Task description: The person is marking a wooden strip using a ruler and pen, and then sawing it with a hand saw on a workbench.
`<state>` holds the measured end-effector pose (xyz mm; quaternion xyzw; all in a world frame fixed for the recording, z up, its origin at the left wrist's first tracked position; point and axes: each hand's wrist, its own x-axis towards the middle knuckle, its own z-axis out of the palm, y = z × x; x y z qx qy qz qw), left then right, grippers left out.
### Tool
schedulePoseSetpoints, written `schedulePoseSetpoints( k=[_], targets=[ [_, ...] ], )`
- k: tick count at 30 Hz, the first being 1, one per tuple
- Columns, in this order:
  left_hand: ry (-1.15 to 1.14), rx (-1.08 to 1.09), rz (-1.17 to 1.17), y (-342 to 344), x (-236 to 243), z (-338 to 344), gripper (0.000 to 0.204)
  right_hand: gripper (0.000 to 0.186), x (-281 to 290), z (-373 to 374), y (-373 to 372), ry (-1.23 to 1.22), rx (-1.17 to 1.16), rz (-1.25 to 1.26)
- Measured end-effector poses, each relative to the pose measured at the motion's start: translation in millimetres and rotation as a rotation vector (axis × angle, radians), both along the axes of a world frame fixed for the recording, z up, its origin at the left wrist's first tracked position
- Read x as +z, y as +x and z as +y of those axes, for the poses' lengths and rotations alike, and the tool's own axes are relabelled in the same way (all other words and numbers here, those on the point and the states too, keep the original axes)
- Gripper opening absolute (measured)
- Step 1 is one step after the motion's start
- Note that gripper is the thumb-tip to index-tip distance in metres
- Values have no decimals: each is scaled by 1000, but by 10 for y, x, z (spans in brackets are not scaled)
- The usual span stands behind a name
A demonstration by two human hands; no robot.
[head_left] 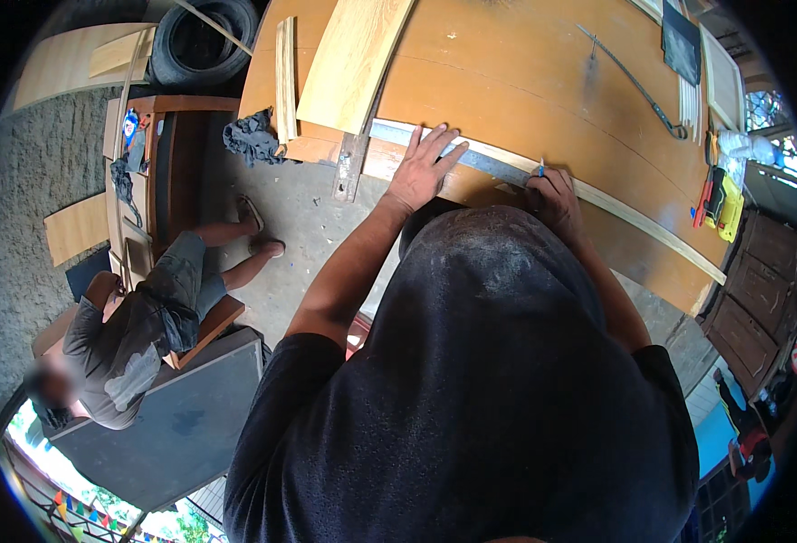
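Clock: directions are being read from the middle of the head view, with 12 pointing to the top.
Left hand: the left hand (427, 167) is being laid palm down between 12 and 1, fingers spread; nothing's being gripped, the metal strip is just being covered by it.
Right hand: the right hand (557, 197) is being curled up at about 2, and a slim blue-tipped stick (541, 168) is being pinched in it (pen or pencil, can't be told).
Metal strip: the flat grey metal strip (498, 168) is lying between 1 and 2, running from under the left hand toward the right one, with its other end poking out near 12.
Wood strip: a long pale wood strip (643, 223) is lying along the metal one's far side, slanting off to 3.
Tabletop: all of that is being carried by a big brown tabletop (507, 72), spreading from 11 to 3.
Spare wood: a wide pale board (353, 63) is lying just before 12, narrower slats (286, 81) near 11.
Clutter: a dark rag (253, 140) is hanging around between 10 and 11, a bent rod (638, 86) at 2, a yellow-handled tool (730, 208) before 3.
Company: another person (127, 353) is sitting between 8 and 9, well apart.
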<state>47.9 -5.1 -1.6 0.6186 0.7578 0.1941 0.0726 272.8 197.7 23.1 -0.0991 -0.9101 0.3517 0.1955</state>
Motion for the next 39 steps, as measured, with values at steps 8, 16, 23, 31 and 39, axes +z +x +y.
schedulePoseSetpoints(
  k=[8,16,23,31,39],
  targets=[
    [-19,22,47,-12,-6,34,67,16,-42,9,-7,-19,-31,-8],
    [-39,16,68,-17,-20,72,65,15,-30,-5,-29,-24,-52,9],
    [-55,103,62,121,-3,38,61,17,-26,8,-27,-21,-33,10],
    [-38,110,27,109,-27,21,55,18,-58,4,-20,5,-44,8],
    [32,144,12,120,-77,24,48,17,-58,15,-19,-25,-55,-17]
  ],
)
